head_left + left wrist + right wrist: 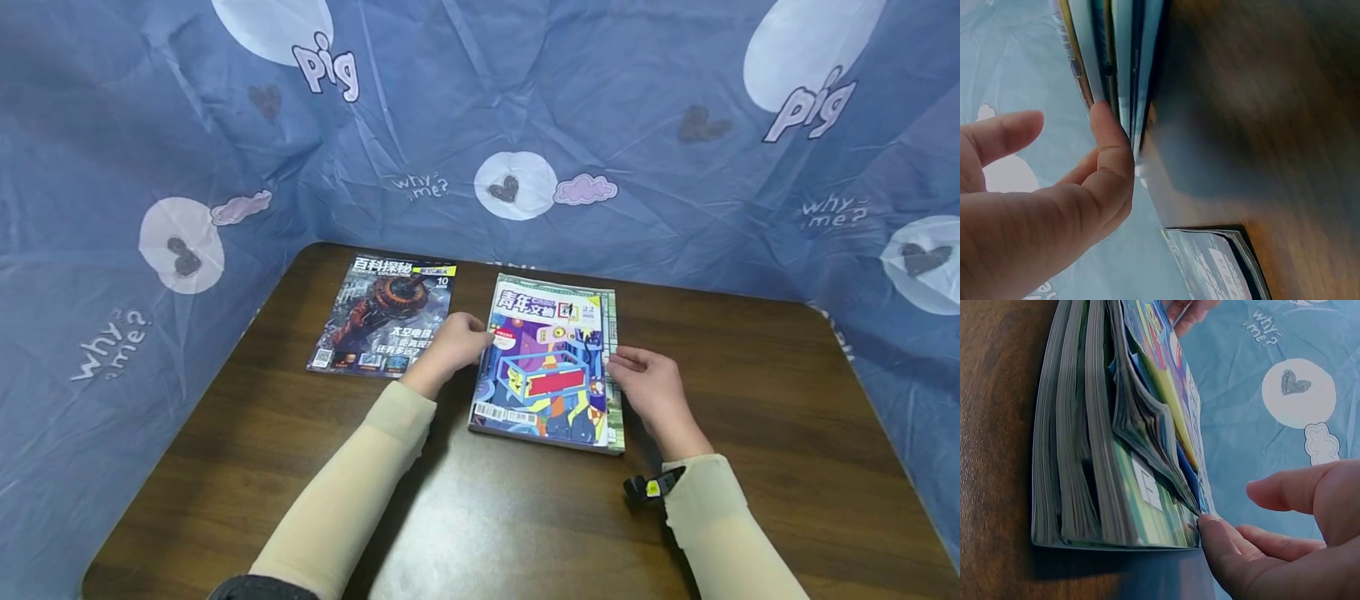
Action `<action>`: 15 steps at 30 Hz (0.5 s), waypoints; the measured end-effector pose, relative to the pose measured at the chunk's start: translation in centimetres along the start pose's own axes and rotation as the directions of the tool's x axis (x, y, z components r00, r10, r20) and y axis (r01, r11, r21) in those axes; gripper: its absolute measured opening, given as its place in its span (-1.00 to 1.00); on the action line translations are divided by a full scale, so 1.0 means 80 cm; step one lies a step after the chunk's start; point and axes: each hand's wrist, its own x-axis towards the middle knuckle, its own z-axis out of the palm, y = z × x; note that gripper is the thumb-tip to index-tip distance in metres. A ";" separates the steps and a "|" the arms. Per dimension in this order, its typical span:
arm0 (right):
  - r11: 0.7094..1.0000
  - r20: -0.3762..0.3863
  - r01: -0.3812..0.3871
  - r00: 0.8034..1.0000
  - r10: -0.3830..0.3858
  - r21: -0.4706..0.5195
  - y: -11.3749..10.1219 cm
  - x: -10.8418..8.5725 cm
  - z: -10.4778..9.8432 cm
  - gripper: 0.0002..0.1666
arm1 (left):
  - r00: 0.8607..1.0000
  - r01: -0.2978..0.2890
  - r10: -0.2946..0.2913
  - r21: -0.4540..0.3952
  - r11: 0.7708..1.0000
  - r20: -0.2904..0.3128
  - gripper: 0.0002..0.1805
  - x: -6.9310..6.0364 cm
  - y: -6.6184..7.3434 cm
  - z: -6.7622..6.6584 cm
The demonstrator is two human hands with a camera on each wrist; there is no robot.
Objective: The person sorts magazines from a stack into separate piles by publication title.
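Note:
A stack of several magazines (540,375) lies in the middle of the table, a purple and blue cover with a boxed red shape on top. My left hand (455,346) is at its left side; in the left wrist view a fingertip touches the spines (1124,56) while the thumb stands apart. On the stack's right side is my right hand (651,387). Its fingertips touch the edge of the top magazine (1147,419) in the right wrist view, the thumb held off. That magazine sits slightly askew over a green-covered one (615,417), its loose page edges bowed.
Left of the stack, a dark magazine (390,312) with a red machine on its cover lies flat, close to the left forearm. The brown wooden table (525,533) meets a blue printed cloth (645,75) at the back and sides. A small black device (652,486) is on the right wrist.

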 end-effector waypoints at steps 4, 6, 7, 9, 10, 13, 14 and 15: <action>1.000 0.012 -0.007 1.000 0.007 0.005 0.000 0.001 -0.001 -0.42 | 0.999 0.035 -0.033 -0.073 0.997 0.030 -0.65 0.000 0.003 0.002; 1.000 0.020 -0.012 1.000 0.012 0.005 0.000 0.002 -0.001 -0.41 | 0.998 0.044 -0.040 -0.084 0.996 0.040 -0.67 0.000 0.004 0.002; 1.000 0.024 -0.015 1.000 0.015 0.005 0.000 0.002 -0.002 -0.40 | 0.998 0.048 -0.044 -0.088 0.995 0.044 -0.68 0.000 0.004 0.002; 1.000 0.036 -0.022 0.999 0.022 0.014 0.000 0.002 -0.002 -0.40 | 0.997 0.056 -0.052 -0.095 0.994 0.051 -0.69 0.001 0.003 0.003; 0.999 0.042 -0.027 0.999 0.026 0.020 0.000 0.002 -0.002 -0.40 | 0.997 0.060 -0.055 -0.098 0.993 0.054 -0.70 0.001 0.003 0.003; 0.998 0.058 -0.039 0.998 0.036 0.055 0.001 0.003 -0.002 -0.40 | 0.997 0.063 -0.058 -0.101 0.993 0.052 -0.72 0.002 0.001 0.003; 0.997 0.063 -0.044 0.997 0.039 0.070 0.002 0.003 -0.003 -0.40 | 0.997 0.059 -0.054 -0.096 0.994 0.050 -0.72 0.003 0.001 0.003; 0.995 0.068 -0.045 0.997 0.039 0.084 0.002 0.003 -0.003 -0.40 | 0.998 0.052 -0.048 -0.082 0.995 0.044 -0.73 0.003 0.001 0.003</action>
